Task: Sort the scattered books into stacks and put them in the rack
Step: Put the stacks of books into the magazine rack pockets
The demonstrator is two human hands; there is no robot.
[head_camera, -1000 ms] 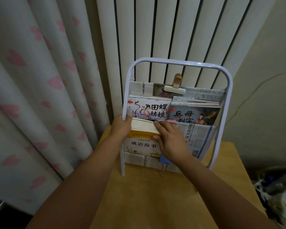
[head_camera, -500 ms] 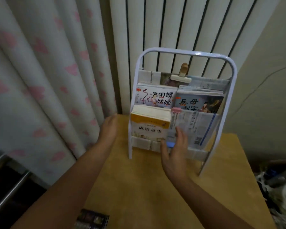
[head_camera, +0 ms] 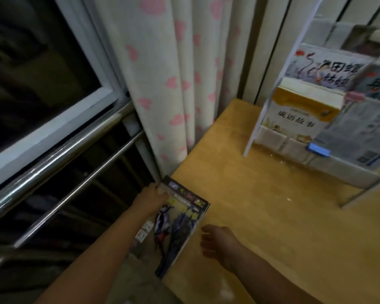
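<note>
A dark book with birds on its cover (head_camera: 178, 224) lies at the left edge of the wooden table (head_camera: 272, 216), partly overhanging it. My left hand (head_camera: 150, 199) grips the book's far left corner. My right hand (head_camera: 215, 240) hovers over the table just right of the book, fingers apart and holding nothing. The white metal rack (head_camera: 259, 119) stands at the table's far right. It holds a yellow book (head_camera: 294, 115) in its lower tier, illustrated books (head_camera: 325, 69) above, and newspaper (head_camera: 358, 137) on the right.
A white curtain with pink hearts (head_camera: 173, 84) hangs left of the table. Beyond it are a dark window (head_camera: 31, 69) and steel rails (head_camera: 64, 150). A white radiator (head_camera: 272, 40) stands behind the rack.
Both hands have left the rack and come down to the near left of the table. My left hand has taken hold of the bird book; the view has swung left and down.
</note>
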